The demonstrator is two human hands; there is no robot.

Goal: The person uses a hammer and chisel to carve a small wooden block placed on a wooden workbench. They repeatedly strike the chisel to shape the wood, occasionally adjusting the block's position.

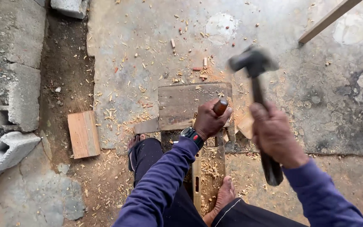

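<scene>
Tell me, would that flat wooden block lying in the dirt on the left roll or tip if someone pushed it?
The block lies flat on its broad face, so it would probably slide, not roll or tip. It looks like solid wood, likely stiff and fairly light. The loose dirt and chips around it may drag against it.

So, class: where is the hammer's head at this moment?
In the head view, the hammer's head is blurred, right of centre, raised by the right hand above the chisel handle that the left hand grips.
</scene>
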